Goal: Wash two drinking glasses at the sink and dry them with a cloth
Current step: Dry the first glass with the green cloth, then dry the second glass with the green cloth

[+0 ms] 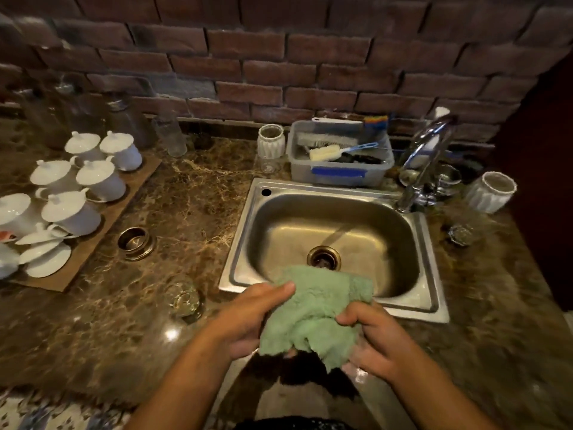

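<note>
Cloth (313,308), green and fluffy, is bunched between both hands above the near rim of the sink (428,243) in the head view. Its far edge hangs over the basin just short of the drain (324,257). The left hand (257,318) grips it from the left: the thumb lies straight along the upper edge, while the other fingers go under the fabric and are hidden. The right hand (375,339) has its fingers curled into the folds on the right, pinching the cloth. Whether a glass is wrapped inside cannot be told, since the fabric covers whatever lies between the palms.

One clear glass (183,297) stands on the marble counter (192,193) just left of the sink, hard to read against the dark stone. A second glass (461,234) stands on the counter right of the sink, below the tap (424,156), small and dim. More glassware along the brick wall (279,72) at the back left is too blurred to count.

A grey tub (341,178) of brushes sits just behind the sink. White lidded cups (99,178) crowd a brown board (136,181) on the left, the nearest ones cut off by the frame edge. Both bare forearms run out of the bottom of the frame.
</note>
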Demonstrator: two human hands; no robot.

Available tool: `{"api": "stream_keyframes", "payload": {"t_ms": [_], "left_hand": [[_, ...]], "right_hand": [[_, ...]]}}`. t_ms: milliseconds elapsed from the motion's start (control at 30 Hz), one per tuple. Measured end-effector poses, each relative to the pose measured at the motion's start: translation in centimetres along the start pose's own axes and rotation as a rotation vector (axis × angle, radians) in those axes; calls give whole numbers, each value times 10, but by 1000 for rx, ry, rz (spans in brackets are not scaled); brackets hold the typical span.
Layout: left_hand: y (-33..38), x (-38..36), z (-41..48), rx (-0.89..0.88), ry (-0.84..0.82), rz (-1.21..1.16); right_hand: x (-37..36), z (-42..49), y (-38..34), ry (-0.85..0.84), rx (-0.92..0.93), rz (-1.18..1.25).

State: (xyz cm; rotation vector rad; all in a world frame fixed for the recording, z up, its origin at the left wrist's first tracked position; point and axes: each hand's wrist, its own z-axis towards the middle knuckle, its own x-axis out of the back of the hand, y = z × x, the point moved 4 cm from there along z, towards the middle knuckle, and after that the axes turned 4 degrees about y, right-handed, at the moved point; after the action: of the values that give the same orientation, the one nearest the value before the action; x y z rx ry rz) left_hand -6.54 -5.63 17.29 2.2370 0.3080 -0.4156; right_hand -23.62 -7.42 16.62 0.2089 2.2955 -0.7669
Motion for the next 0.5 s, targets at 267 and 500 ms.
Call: {"api": "stream_keyframes", "payload": {"t_ms": [267,500], "left_hand": [[5,-121,36,-180,61,441],[-2,-235,94,-418,91,805]], "right_hand": [[89,-72,-42,-44,60,407],[171,-106,-73,97,136,409]]}}
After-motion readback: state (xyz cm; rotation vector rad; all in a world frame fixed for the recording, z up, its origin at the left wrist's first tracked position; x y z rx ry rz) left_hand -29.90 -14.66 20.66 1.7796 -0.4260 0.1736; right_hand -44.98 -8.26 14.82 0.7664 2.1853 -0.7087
